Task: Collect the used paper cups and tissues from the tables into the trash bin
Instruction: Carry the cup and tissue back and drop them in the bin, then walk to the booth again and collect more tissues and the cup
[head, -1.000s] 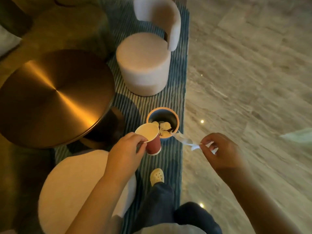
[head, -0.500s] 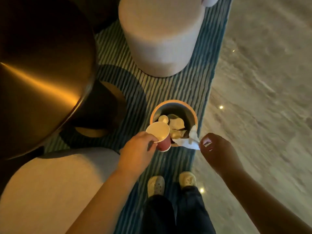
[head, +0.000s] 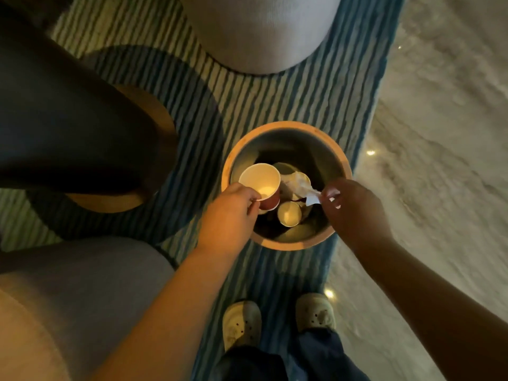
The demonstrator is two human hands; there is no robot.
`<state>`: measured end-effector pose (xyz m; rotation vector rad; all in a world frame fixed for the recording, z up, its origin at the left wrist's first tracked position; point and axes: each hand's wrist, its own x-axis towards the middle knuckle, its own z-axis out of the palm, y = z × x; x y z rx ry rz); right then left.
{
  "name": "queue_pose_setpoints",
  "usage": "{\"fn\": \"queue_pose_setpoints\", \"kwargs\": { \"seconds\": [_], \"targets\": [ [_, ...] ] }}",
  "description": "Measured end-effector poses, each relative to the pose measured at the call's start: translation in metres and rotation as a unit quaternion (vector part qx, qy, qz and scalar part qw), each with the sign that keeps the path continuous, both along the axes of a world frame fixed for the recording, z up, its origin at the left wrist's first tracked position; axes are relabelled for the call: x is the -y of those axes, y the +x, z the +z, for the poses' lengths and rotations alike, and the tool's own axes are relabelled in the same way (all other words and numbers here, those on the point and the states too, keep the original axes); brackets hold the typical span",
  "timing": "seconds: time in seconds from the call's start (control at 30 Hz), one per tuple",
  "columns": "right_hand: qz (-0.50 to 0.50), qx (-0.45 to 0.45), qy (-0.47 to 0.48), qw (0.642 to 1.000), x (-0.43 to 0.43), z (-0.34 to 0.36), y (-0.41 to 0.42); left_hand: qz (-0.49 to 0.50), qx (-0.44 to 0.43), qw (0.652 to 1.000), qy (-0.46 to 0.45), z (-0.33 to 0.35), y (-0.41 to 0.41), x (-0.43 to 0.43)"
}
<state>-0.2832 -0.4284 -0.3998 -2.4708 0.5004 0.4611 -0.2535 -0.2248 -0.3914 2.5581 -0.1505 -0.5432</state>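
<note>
My left hand [head: 233, 213] grips a red paper cup [head: 259, 181] by its side, mouth up, just over the left part of the trash bin [head: 341, 160] opening. My right hand [head: 354, 207] pinches a crumpled white tissue [head: 303, 188] between thumb and fingertips, and it hangs above the middle of the bin. Inside lie other cups [head: 288, 214] and paper, and the bin stands on a striped rug [head: 247, 105] in front of my shoes [head: 242, 323], beside the dark desk [head: 55, 119].
</note>
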Motion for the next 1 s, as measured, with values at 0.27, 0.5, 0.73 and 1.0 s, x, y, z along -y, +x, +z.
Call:
{"fn": "queue_pose_setpoints", "kwargs": {
  "seconds": [0.27,0.5,0.73,1.0],
  "targets": [
    [0.029,-0.025,-0.018,0.999,-0.010,-0.041,0.017,-0.023,-0.040,0.998,0.036,-0.052,0.018,0.003],
    [0.026,0.001,0.008,1.000,-0.009,0.013,0.015,-0.023,-0.079,0.996,0.023,-0.016,0.012,-0.005],
    [0.042,0.073,0.059,0.995,-0.021,0.176,0.029,0.017,-0.012,1.000,0.015,0.157,0.009,-0.030],
    [0.131,0.211,0.142,0.958,-0.095,0.441,0.036,0.111,0.157,0.981,0.035,0.439,-0.022,-0.058]
  ]
}}
